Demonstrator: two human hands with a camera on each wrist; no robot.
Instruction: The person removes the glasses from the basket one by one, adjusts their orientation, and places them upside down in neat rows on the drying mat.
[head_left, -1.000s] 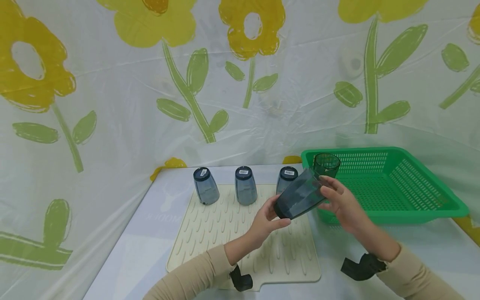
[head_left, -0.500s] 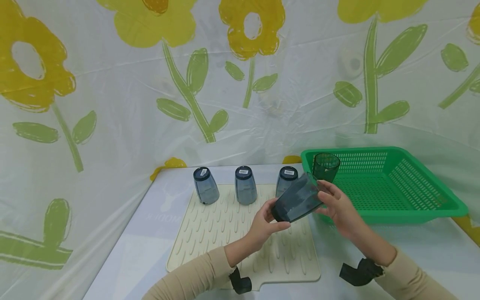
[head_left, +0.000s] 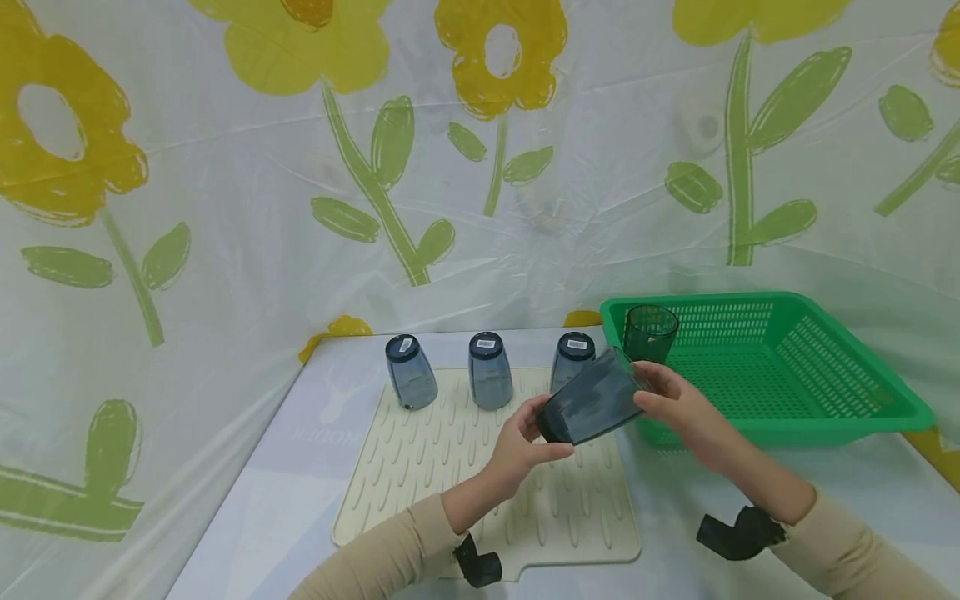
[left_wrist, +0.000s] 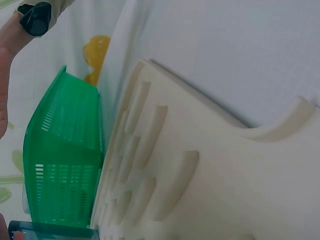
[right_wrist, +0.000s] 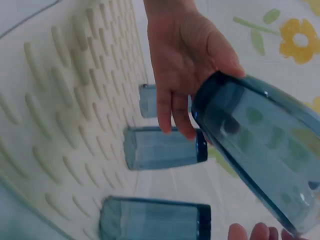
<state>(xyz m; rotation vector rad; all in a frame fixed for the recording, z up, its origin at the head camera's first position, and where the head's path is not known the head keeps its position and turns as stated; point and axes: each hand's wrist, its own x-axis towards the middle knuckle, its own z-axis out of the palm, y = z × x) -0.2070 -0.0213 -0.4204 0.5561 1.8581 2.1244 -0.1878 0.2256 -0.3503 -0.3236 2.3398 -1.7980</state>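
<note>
A blue-tinted drinking glass (head_left: 592,400) is held tilted between both hands over the right part of the cream drying mat (head_left: 480,483). My left hand (head_left: 517,446) grips its dark, thick base, which is lower and to the left. Up at the open rim, on the right, my right hand (head_left: 675,404) holds the glass with fingers and thumb. In the right wrist view the left hand (right_wrist: 182,60) shows at the base of the glass (right_wrist: 265,140), and right fingertips (right_wrist: 237,231) show near the rim. Only an edge of the glass (left_wrist: 55,231) appears in the left wrist view.
Upside-down glasses stand along the mat's far edge: one at left (head_left: 412,373), one in the middle (head_left: 491,375), one at right (head_left: 573,358), partly hidden. A green basket (head_left: 795,429) sits to the right, holding an upright glass (head_left: 651,333). A flowered curtain (head_left: 600,275) hangs behind.
The held glass has shifted slightly left and down and now lies a little flatter. My right hand has moved down along with the rim; the other glasses and the basket stay put.
</note>
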